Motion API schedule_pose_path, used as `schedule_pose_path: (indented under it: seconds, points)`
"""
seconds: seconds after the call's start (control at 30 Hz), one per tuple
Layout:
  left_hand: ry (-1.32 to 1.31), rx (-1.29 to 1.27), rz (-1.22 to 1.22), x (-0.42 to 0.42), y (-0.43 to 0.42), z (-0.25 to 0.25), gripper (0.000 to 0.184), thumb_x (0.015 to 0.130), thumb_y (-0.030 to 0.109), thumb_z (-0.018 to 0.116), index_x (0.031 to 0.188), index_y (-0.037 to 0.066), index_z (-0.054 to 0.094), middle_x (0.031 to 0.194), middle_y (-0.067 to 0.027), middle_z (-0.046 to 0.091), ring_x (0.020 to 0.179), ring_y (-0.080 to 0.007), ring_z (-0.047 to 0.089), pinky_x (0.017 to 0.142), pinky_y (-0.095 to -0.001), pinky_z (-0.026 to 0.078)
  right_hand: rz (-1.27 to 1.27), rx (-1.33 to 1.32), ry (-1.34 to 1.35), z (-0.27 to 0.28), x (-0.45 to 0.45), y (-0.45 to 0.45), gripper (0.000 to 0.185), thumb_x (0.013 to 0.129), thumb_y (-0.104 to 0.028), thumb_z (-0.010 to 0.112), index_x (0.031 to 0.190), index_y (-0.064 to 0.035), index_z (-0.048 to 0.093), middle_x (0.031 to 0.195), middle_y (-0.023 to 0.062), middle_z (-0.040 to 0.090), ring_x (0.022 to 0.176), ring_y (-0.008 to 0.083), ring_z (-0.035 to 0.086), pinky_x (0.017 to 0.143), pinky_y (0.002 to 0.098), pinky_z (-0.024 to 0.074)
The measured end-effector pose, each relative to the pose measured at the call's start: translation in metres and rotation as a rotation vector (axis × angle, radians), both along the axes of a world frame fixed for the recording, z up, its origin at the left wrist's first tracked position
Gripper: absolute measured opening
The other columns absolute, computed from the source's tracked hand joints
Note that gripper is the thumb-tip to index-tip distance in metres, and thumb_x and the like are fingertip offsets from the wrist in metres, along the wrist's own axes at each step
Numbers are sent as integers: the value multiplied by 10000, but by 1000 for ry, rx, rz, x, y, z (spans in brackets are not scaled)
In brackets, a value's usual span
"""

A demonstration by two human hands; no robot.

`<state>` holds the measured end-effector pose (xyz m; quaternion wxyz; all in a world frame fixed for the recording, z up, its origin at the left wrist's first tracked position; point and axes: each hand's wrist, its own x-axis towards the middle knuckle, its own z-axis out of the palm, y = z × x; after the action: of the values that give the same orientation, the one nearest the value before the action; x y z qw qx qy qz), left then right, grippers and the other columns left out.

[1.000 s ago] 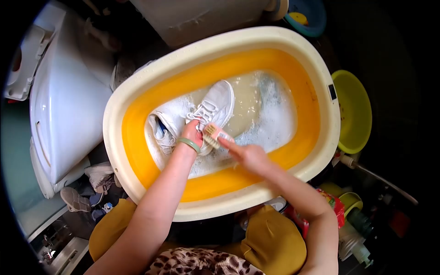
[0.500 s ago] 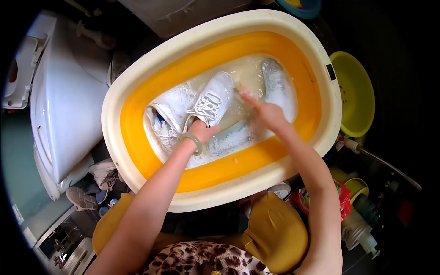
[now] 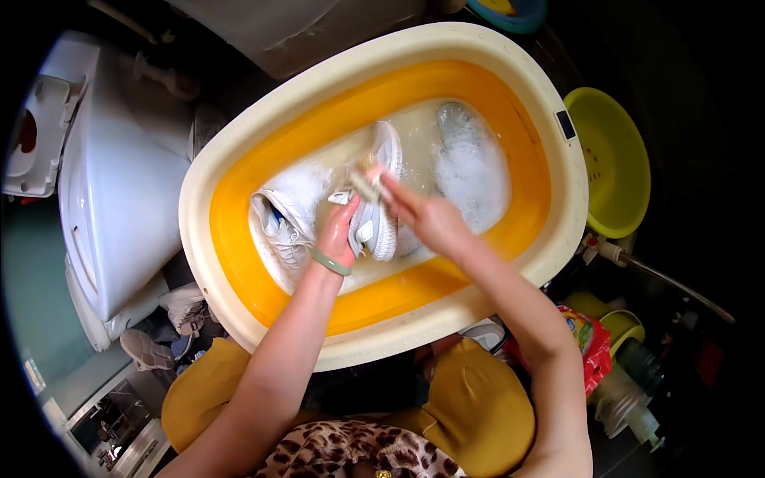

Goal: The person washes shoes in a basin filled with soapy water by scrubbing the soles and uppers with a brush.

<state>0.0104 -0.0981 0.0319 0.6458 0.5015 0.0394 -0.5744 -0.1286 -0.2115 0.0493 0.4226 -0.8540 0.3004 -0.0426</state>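
Observation:
My left hand, with a pale green bangle at the wrist, is closed around the heel end of a white lace-up sneaker. The sneaker is tipped on its side, its sole edge turned right. In my right hand is a small pale brush, blurred by motion, against the sneaker's upper. Another white sneaker lies in the soapy water at the left of the tub. Foam floats on the right side, partly covering a greyish object that I cannot make out.
A yellow-green basin stands right of the tub. White bathroom fixtures are at left, with several shoes on the floor below. A red packet and bottles lie at lower right, near a metal hose.
The held sneaker has rolled from laces-up onto its side. My right hand has brought the brush left, from the open water onto the shoe. Foam has spread on the right.

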Motion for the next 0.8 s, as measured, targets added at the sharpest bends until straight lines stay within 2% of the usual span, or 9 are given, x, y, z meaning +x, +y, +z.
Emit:
schedule_pose_path:
  seconds: [0.13,0.23,0.4,0.57,0.6,0.63,0.67,0.77,0.8]
  points:
    - [400,-104,32,9,13,-30,355,946,254,415,1239,60,466,1140,-97,572,1029,-211,565,870,-343,474,84,108,-58,14,-30,33,419,868,-293,549,1278,-259,474,730,157,618,605,337,592,544,393,476]
    - [274,10,122,-8,1,-18,360,935,304,445,1199,68,509,1107,-65,594,1007,-181,572,863,-319,472,194,-80,112,4,-16,1,421,866,-303,547,1279,-266,471,676,153,604,570,331,588,503,400,465]
    - [295,47,113,1,-13,-7,397,935,371,429,1175,67,517,1103,-61,593,994,-189,571,874,-335,459,-51,-233,-28,-15,24,-24,388,872,-327,528,1253,-264,495,637,165,588,513,334,570,471,411,454]
    - [393,216,164,27,11,-20,426,914,440,437,1091,69,547,987,-62,609,889,-187,583,784,-337,483,169,-37,-24,19,-23,39,447,858,-254,555,1293,-287,457,631,134,592,503,303,578,456,370,465]
    - [489,-99,33,31,24,-46,450,915,454,422,1097,61,543,1002,-70,607,906,-193,582,797,-341,483,237,-66,-3,16,-25,36,441,861,-244,548,1291,-287,459,639,131,597,505,301,580,457,368,466]
    - [357,71,127,18,6,-16,482,918,470,398,1101,46,537,1021,-79,604,929,-203,580,820,-345,479,303,-98,17,13,-25,32,437,864,-234,542,1289,-287,461,647,127,601,508,298,582,458,367,468]
    - [222,256,202,5,-12,14,515,920,485,374,1105,32,531,1040,-88,601,951,-213,578,843,-349,475,265,-103,94,7,-14,15,417,876,-225,527,1285,-281,467,664,136,606,515,300,586,462,368,466]
    - [362,72,121,3,-20,8,521,926,490,347,1116,41,532,1066,-92,596,981,-224,573,874,-352,465,12,-259,10,-17,19,-31,405,874,-249,536,1275,-272,481,680,148,607,525,310,585,480,372,470]
    - [346,86,144,4,-26,15,494,906,490,408,1098,52,529,1009,-74,606,934,-217,579,836,-350,478,10,-271,11,-7,19,-28,405,874,-249,536,1275,-272,481,680,148,607,525,310,585,480,372,470]
